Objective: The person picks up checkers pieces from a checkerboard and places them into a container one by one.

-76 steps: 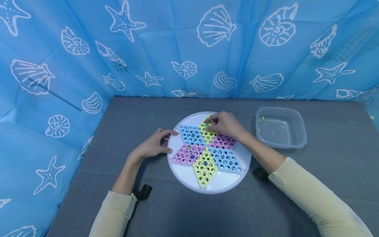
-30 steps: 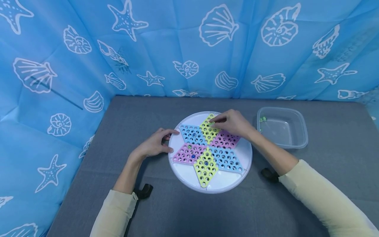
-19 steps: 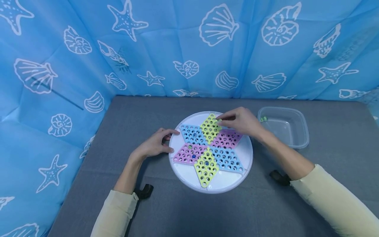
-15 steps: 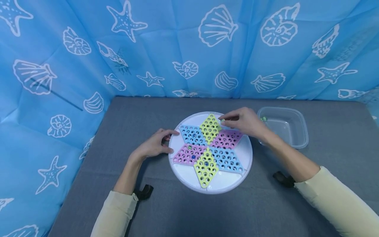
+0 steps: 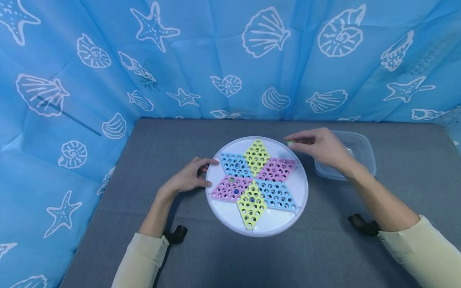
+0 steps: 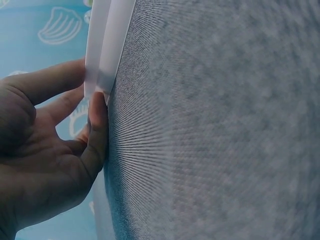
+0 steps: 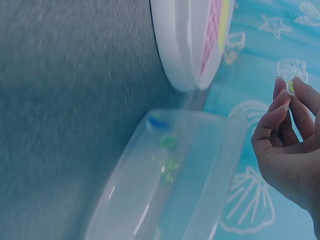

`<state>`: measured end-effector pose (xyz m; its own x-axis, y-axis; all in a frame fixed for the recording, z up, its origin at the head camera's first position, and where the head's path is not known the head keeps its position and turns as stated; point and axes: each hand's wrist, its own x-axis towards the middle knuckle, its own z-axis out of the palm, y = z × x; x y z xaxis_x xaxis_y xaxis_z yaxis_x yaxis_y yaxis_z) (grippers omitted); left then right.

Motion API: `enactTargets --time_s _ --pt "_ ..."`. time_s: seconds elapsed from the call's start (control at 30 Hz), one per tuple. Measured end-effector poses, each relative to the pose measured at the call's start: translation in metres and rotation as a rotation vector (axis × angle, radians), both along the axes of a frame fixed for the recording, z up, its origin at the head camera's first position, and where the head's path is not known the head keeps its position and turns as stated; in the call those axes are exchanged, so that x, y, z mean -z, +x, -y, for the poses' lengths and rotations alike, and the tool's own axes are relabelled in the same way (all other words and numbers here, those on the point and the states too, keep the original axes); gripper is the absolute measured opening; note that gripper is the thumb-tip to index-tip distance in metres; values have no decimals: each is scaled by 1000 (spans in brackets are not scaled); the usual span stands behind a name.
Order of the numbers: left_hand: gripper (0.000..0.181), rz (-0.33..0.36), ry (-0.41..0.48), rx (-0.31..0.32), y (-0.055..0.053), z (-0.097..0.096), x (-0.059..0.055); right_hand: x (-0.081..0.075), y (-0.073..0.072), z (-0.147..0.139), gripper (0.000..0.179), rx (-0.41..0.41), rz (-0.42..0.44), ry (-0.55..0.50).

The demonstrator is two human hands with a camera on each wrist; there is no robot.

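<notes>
A round white Chinese checkers board with a yellow, pink and blue holed star lies on the table. Several marbles sit in its holes, among them a green marble and a blue marble. My left hand rests at the board's left rim, index finger and thumb apart along the edge. The left wrist view shows the fingertips against the white rim. My right hand pinches a green marble between thumb and finger, beyond the board's upper right rim. The right wrist view shows this marble looking clear with yellow-green inside.
A clear plastic container stands right of the board, partly behind my right hand. Blurred blue and green marbles show inside it. Black straps circle both wrists. A blue shell-patterned curtain hangs behind the grey table.
My right hand has left the yellow point of the board and moved right, past the rim, with the green marble in its fingertips. My left hand has stayed at the rim.
</notes>
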<state>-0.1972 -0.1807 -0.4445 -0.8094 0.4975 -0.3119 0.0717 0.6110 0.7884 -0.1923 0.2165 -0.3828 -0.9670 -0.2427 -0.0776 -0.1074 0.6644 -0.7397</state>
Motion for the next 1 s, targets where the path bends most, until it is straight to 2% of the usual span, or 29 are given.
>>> enactTargets --time_s 0.2,0.47,0.77,1.0 --pt "64 1 -9 -6 -1 0 1 -4 4 -20 36 48 -4 -9" --pt "65 -6 -16 0 -2 0 1 4 7 -41 38 80 -10 -14" --pt "64 14 -19 -8 -2 -1 1 15 8 -61 46 146 48 31" --pt "64 12 -12 -8 -1 -1 1 25 1 -73 56 172 118 49"
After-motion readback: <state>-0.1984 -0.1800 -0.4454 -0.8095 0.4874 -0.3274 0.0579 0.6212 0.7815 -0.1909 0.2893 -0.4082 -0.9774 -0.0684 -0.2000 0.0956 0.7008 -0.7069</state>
